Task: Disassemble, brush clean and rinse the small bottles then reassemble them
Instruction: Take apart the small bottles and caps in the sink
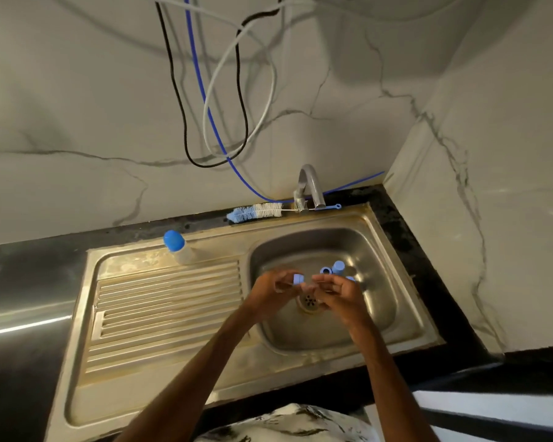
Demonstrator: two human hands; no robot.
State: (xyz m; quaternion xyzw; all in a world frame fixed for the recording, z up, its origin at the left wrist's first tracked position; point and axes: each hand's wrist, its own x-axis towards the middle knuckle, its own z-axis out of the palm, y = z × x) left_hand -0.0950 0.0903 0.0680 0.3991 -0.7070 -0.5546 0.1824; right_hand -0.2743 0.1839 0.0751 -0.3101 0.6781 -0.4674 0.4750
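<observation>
Over the basin of the steel sink (396, 317), my left hand (273, 291) pinches a small blue ring collar (298, 278). My right hand (339, 293) is close beside it, fingers curled round a small clear piece that is hard to make out. Behind my right hand, loose blue bottle parts (332, 268) lie in the basin. One assembled small bottle (178, 247) with a blue cap stands at the back of the drainboard. A blue and white bottle brush (256, 212) lies on the sink's back rim, next to the tap (308, 186).
The ribbed drainboard (166, 311) spreads to the left of the basin. The drain (308, 302) lies under my hands. Black, white and blue cables (224, 90) hang down the marble wall behind. A dark counter (20, 282) surrounds the sink, and a wall corner closes the right.
</observation>
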